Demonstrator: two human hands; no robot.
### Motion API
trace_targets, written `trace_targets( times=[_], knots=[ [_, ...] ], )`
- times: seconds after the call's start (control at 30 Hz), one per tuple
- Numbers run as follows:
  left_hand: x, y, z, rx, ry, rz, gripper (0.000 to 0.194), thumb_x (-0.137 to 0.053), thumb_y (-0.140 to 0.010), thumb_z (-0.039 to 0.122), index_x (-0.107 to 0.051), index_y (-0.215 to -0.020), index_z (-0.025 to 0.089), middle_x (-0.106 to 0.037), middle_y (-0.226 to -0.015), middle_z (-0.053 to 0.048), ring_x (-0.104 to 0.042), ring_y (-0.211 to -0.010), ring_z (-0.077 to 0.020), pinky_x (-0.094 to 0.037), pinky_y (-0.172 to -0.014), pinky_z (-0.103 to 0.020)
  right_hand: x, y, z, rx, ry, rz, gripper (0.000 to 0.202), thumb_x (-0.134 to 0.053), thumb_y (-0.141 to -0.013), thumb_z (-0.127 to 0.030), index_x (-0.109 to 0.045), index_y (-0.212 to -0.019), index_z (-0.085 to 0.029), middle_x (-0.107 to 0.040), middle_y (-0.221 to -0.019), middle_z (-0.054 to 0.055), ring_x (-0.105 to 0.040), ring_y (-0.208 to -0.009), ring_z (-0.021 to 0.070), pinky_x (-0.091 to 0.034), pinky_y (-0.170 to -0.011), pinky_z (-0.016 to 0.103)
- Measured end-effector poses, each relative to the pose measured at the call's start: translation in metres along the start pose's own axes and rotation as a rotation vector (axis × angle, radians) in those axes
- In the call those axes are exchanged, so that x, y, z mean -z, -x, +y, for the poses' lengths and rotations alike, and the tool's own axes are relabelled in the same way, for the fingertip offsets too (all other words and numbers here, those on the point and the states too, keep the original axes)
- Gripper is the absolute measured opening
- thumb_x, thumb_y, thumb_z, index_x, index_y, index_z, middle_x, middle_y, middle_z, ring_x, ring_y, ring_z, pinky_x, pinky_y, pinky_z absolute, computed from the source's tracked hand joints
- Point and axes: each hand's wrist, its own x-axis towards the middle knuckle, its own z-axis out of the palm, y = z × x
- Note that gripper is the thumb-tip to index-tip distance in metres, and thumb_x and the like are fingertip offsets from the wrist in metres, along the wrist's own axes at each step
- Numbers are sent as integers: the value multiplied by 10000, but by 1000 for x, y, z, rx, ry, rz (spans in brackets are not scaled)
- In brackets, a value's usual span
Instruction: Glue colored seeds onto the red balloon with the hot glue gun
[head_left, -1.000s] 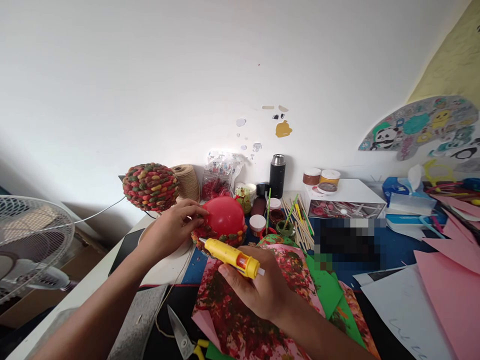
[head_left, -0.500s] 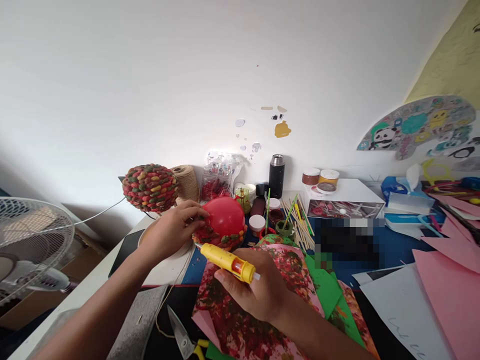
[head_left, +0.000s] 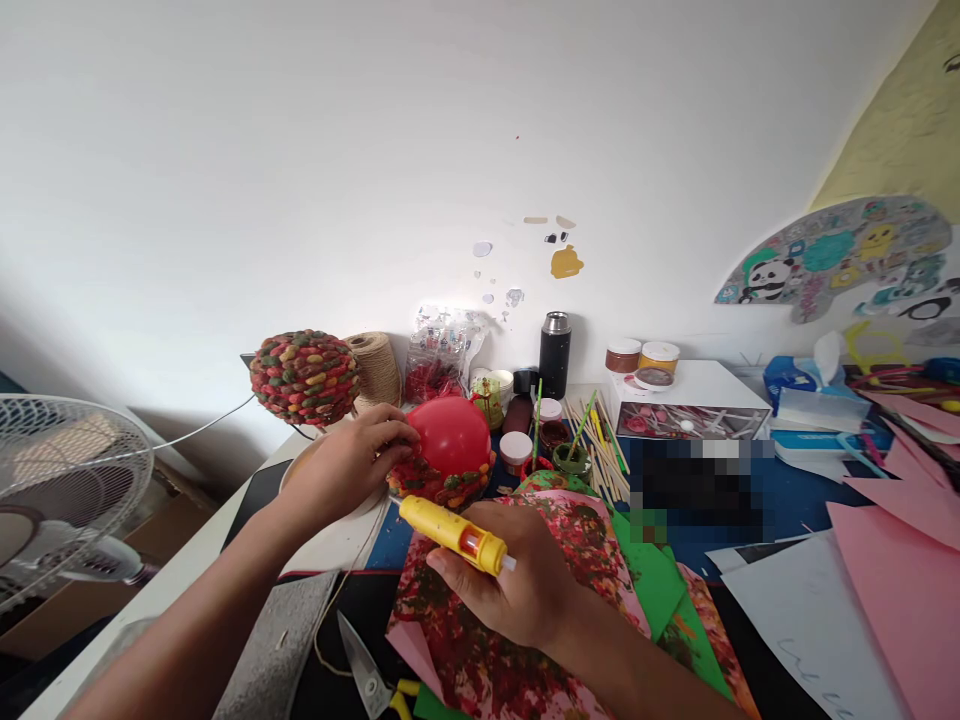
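Note:
My right hand [head_left: 529, 580] is wrapped round a yellow hot glue gun [head_left: 442, 524], a white glue stick poking from its rear end. Its nozzle points left, close to the lower left side of a red balloon [head_left: 454, 435]. Painted red, green and orange pieces [head_left: 459, 487] cover the balloon's lower part. With bent fingers, my left hand [head_left: 352, 455] grips the balloon's left side; the fingertips are partly hidden. Behind that hand, a ball covered in similar pieces [head_left: 306, 378] stands beside a twine spool [head_left: 375, 370].
Paint-stained pink paper [head_left: 517, 650] lies in front, with scissors [head_left: 364, 665] at its left. Paint jars [head_left: 515, 450], wooden sticks [head_left: 604, 450] and a black flask [head_left: 555, 355] stand behind. A fan [head_left: 67, 490] is at the left, loose papers [head_left: 817, 620] at the right.
The glue gun's nozzle has shifted very slightly down and away from the balloon's lower edge. Both hands keep their holds; the whole view has moved a little.

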Motion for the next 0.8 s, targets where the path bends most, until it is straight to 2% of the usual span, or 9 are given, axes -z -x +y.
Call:
trace_targets(
  times=[0.17,0.43,0.8],
  knots=[
    [-2,2,1,22,27,21,249,-595,-1046,349,-839,-1082,309,-776,-1190,-71,-756,-1011,-251,-625,-946,-380,2,-2,-4,29,27,23,496,-543,-1120,-546,-584,-738,-232,-639,-648,-4,-562,-548,151,-329,-558,313],
    [-4,2,1,17,21,26,234,-588,-1048,327,-817,-1090,304,-761,-1180,-64,-751,-1009,-246,-617,-925,-366,0,-1,-3,52,23,1,471,-558,-1115,-543,-584,-763,-231,-648,-674,1,-592,-573,159,-339,-567,305],
    [-1,2,3,20,51,19,289,-559,-1070,364,-843,-1080,314,-777,-1199,-66,-753,-1024,-245,-609,-977,-367,0,-1,-4,63,44,5,469,-568,-1110,-551,-581,-763,-236,-640,-664,-5,-584,-559,161,-334,-557,317]
  ],
)
